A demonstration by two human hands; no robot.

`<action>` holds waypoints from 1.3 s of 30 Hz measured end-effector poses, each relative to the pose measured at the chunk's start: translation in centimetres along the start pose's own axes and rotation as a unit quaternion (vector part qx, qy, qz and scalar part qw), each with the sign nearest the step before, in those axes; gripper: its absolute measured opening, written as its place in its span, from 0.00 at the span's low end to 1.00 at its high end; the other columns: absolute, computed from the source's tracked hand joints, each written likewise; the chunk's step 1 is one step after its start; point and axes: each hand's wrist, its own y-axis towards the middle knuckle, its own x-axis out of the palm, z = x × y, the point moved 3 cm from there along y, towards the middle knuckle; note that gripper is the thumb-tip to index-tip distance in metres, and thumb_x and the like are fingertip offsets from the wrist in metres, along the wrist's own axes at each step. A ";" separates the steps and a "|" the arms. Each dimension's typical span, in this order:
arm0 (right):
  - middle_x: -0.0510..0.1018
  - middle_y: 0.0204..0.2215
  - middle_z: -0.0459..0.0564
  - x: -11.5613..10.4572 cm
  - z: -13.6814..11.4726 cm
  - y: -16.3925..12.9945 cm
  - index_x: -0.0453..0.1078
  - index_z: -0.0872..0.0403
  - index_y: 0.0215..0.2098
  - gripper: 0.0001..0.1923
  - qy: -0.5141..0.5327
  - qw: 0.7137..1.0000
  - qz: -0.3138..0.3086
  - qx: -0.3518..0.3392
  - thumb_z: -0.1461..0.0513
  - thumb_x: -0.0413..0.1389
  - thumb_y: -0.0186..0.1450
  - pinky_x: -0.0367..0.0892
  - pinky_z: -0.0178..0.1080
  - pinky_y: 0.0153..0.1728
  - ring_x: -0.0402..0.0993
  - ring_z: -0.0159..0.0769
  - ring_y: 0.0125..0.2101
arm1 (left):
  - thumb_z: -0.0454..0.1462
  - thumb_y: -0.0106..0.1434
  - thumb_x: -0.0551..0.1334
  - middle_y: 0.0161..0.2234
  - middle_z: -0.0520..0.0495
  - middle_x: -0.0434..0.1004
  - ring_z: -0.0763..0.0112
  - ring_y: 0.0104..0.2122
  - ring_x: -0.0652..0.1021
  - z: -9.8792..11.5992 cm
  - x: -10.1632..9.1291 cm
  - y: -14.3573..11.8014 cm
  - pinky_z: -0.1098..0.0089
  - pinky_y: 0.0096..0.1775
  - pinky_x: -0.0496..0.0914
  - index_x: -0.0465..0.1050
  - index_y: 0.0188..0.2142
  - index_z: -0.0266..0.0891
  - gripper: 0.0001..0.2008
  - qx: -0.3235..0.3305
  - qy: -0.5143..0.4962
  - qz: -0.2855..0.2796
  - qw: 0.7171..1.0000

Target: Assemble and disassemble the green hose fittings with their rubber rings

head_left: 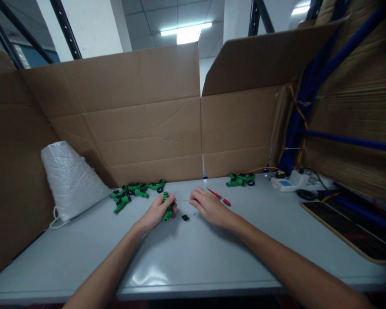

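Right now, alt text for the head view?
Two bare hands work at a grey table: the left hand grips a green plastic part, the right hand holds a thin pin to it. More green parts and cardboard walls lie behind.

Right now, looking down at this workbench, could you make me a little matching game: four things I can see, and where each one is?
Things:
1. green part
2. red pen
3. white bag
4. small black piece

Places:
A. leaning against the cardboard wall at the far left
B. on the table between the two hands
C. held in the left hand
D. lying just beyond the right hand

Pairs: 1-C, 2-D, 3-A, 4-B
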 end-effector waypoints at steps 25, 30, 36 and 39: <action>0.77 0.35 0.51 0.4 -0.2 0.0 0.71 0.53 0.39 0.11 -0.014 0.998 -0.055 -0.007 0.67 0.49 0.77 0.61 0.40 0.45 0.70 0.42 0.40 | 0.58 0.70 0.60 0.29 0.51 0.75 0.73 0.24 0.73 0.1 0.1 -0.3 0.74 0.26 0.67 0.65 0.38 0.40 0.23 -0.011 0.033 0.006 0.999; 0.78 0.37 0.52 0.2 -0.1 0.1 0.73 0.54 0.39 0.10 -0.037 0.999 -0.037 -0.002 0.67 0.52 0.76 0.59 0.39 0.43 0.71 0.40 0.39 | 0.59 0.69 0.60 0.29 0.52 0.73 0.73 0.25 0.73 0.1 0.2 -0.3 0.73 0.26 0.66 0.64 0.38 0.40 0.24 -0.015 0.038 0.003 0.999; 0.79 0.38 0.52 0.1 -0.5 0.1 0.75 0.52 0.42 0.07 -0.043 0.999 -0.020 0.000 0.61 0.54 0.76 0.60 0.41 0.46 0.72 0.42 0.41 | 0.59 0.68 0.60 0.29 0.52 0.73 0.72 0.26 0.73 0.0 0.5 -0.4 0.73 0.27 0.66 0.64 0.38 0.41 0.24 -0.003 0.042 0.009 0.999; 0.80 0.37 0.51 0.2 -0.4 0.0 0.76 0.52 0.40 0.10 -0.067 0.998 -0.011 0.014 0.60 0.54 0.77 0.58 0.43 0.49 0.72 0.43 0.41 | 0.59 0.69 0.60 0.29 0.51 0.74 0.72 0.27 0.73 -0.3 0.7 -0.3 0.73 0.28 0.65 0.65 0.38 0.41 0.23 0.011 0.050 0.015 0.999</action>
